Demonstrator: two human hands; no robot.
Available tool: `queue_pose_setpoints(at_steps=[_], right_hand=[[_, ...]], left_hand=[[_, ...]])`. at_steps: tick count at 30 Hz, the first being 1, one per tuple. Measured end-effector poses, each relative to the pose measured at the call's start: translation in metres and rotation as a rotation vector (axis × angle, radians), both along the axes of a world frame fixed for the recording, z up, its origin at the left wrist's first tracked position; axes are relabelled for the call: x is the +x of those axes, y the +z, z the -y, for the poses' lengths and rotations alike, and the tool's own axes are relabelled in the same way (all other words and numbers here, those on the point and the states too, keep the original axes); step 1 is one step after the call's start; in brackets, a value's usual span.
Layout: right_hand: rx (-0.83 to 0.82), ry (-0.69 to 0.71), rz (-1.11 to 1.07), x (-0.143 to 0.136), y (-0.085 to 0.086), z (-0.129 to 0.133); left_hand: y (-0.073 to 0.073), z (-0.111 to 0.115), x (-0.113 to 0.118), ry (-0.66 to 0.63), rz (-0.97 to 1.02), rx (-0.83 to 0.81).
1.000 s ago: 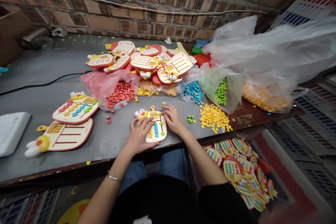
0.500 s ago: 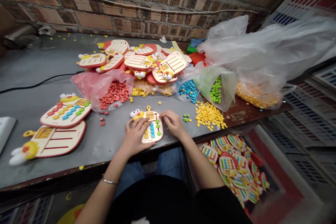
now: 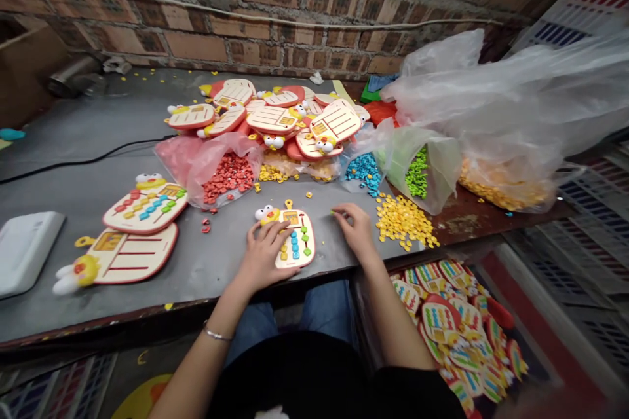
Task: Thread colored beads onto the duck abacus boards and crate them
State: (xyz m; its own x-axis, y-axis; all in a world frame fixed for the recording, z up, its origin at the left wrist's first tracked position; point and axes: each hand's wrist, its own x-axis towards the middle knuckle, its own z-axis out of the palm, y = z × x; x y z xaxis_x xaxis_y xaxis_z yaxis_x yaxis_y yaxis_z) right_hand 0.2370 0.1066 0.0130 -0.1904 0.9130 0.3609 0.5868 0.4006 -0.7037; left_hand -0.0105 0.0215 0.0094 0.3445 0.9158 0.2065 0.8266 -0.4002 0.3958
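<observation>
A cream toy board (image 3: 307, 245) with a duck head lies near the table's front edge. Its slots carry yellow, blue and green beads; my hand hides part of its left side. My left hand (image 3: 265, 252) is closed around the board's left side, fingers over its face and thumb along the lower edge. To the right of the board, my right hand (image 3: 356, 229) hovers low over the table, thumb and fingertips pinched on a small green bead (image 3: 333, 212). A heap of yellow beads (image 3: 405, 221) lies just right of that hand.
Unfilled boards (image 3: 275, 119) are piled at the back. Bags of red beads (image 3: 228, 177), blue beads (image 3: 362, 170) and green beads (image 3: 417, 173) open toward me. Two boards (image 3: 142, 209) overlap at left. Below right, a crate holds many beaded boards (image 3: 457, 321).
My right hand has moved right, away from the board to where loose green beads lay, and now pinches one. My left hand stays on the board. The view has shifted slightly left.
</observation>
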Motion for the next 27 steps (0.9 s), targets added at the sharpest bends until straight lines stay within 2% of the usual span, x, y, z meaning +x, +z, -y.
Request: queue_pose_setpoints(at_steps=[2,4,8,21,24,27], right_hand=[[0.018,0.118,-0.050,-0.026,0.001,0.001],[0.045,0.186,0.010,-0.048,-0.001,0.000],[0.056,0.167,0.233,-0.068,-0.009,-0.004],[0.064,0.176,0.566,-0.051,-0.011,0.030],[0.047,0.224,0.511,-0.050,-0.003,0.032],[0.040,0.306,0.331,-0.041,0.010,0.037]], left_hand=[[0.000,0.000,0.000,0.002,-0.008,0.003],[-0.001,0.000,0.000,0.004,-0.020,0.011],[-0.002,-0.001,0.000,-0.002,-0.033,0.030],[-0.008,-0.003,-0.001,-0.011,-0.043,0.077],[-0.008,-0.003,-0.001,-0.013,-0.045,0.085],[-0.008,-0.003,-0.001,-0.015,-0.039,0.084]])
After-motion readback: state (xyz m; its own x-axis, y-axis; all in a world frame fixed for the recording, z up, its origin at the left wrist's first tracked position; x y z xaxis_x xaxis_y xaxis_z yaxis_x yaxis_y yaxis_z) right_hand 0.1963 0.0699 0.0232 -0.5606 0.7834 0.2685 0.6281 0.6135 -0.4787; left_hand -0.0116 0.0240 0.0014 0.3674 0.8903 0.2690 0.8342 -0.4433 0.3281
